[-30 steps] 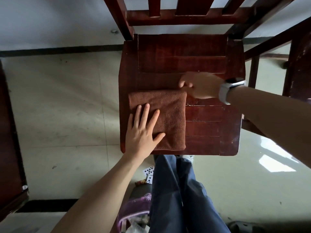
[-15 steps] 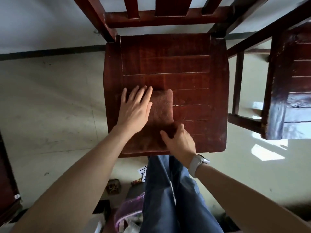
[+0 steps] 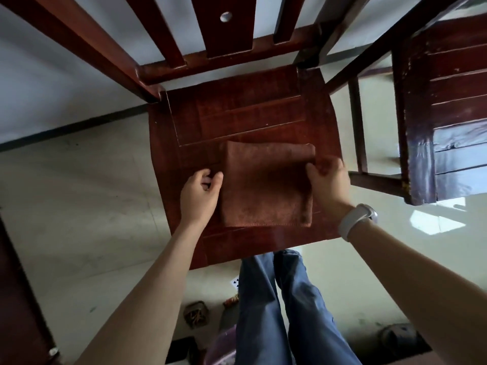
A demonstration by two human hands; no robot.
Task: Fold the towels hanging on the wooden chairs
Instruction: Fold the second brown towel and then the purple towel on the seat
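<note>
A brown towel (image 3: 263, 185), folded into a small rectangle, lies flat on the seat of a dark red wooden chair (image 3: 237, 119). My left hand (image 3: 200, 194) is at the towel's left edge, fingers curled, thumb and fingertips at the cloth's edge. My right hand (image 3: 328, 181), with a white watch on the wrist, is at the towel's right edge, fingers curled round the edge near the far right corner. The towel's stitched hem faces me.
A second dark wooden chair (image 3: 442, 106) stands close on the right. The chair's slatted back (image 3: 210, 30) rises at the top. My jeans-clad legs (image 3: 284, 306) are below the seat. Playing cards, a purple bag and small items lie on the tiled floor.
My left hand has lifted off the towel's top and moved to its left edge. My right hand went from the near corner to the right edge. The towel now lies further right on the seat.
</note>
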